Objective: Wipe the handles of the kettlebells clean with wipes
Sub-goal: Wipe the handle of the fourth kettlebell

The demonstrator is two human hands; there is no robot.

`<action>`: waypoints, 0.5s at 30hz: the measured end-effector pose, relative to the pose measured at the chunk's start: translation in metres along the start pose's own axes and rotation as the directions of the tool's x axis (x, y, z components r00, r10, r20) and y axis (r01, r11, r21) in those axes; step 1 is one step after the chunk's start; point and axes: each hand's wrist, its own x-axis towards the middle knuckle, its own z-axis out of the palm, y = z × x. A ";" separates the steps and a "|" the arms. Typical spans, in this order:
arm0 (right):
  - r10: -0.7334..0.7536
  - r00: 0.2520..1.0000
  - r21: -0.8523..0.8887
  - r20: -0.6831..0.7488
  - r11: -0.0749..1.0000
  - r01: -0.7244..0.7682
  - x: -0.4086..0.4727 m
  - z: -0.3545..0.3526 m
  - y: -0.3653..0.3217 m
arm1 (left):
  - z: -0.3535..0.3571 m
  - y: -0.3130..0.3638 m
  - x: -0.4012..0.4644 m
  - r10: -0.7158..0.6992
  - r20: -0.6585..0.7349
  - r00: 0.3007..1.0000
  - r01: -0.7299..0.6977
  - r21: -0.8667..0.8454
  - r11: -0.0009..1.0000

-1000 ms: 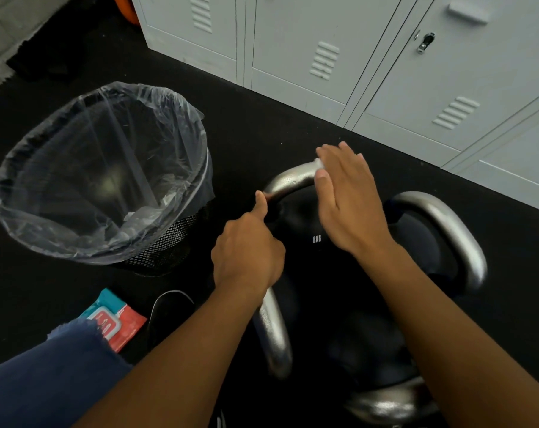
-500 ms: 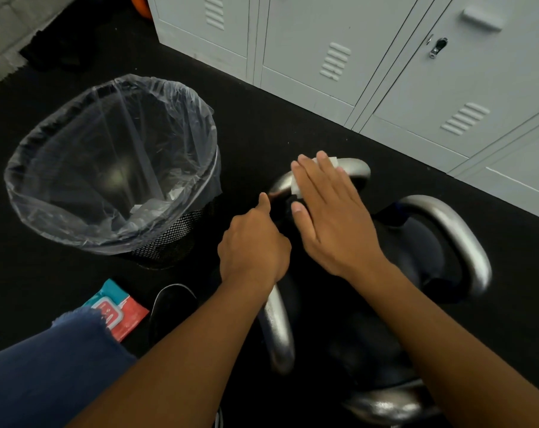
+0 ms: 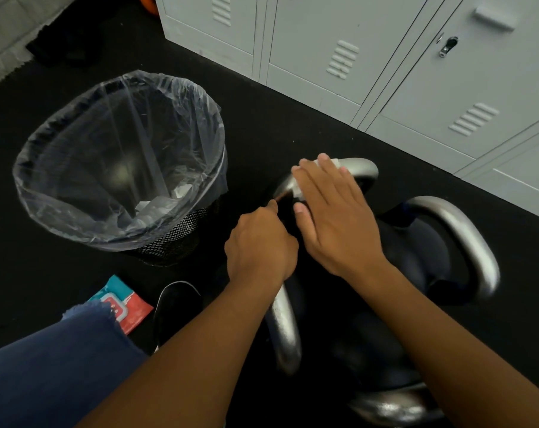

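Note:
Black kettlebells with steel handles stand close together on the dark floor. The far one's handle [image 3: 362,168] runs under my right hand [image 3: 333,217], whose straight fingers press a white wipe [image 3: 298,189] flat onto the bar. My left hand [image 3: 260,245] is curled round the left leg of that handle, thumb pointing up along it. A second handle [image 3: 465,236] arches at the right. Another handle [image 3: 285,329] lies below my left wrist, and one more [image 3: 394,406] sits at the bottom edge.
A mesh waste bin [image 3: 123,159] lined with a clear bag, used wipes at its bottom, stands to the left. A teal and red wipes pack [image 3: 129,307] lies by my knee and black shoe [image 3: 175,307]. Grey lockers [image 3: 385,57] line the back.
My right hand slid the wipe leftward along the far handle from its top toward the left bend. The left hand kept its grip.

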 end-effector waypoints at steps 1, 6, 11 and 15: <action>0.034 0.999 0.018 -0.020 0.999 -0.034 0.001 -0.001 0.004 | -0.001 0.000 0.000 -0.003 0.003 1.000 0.003 0.006 1.000; 0.069 0.997 0.007 0.016 0.998 -0.069 0.020 -0.001 0.005 | -0.001 0.000 0.000 0.001 0.017 1.000 0.000 -0.008 1.000; -0.058 0.998 -0.058 0.039 0.996 0.060 -0.003 -0.002 -0.005 | -0.001 -0.001 0.000 -0.006 -0.003 1.000 0.006 -0.042 0.999; 0.081 0.996 0.006 -0.033 0.997 -0.081 -0.003 -0.003 0.003 | -0.003 -0.001 0.000 -0.030 -0.003 1.000 0.030 -0.050 0.998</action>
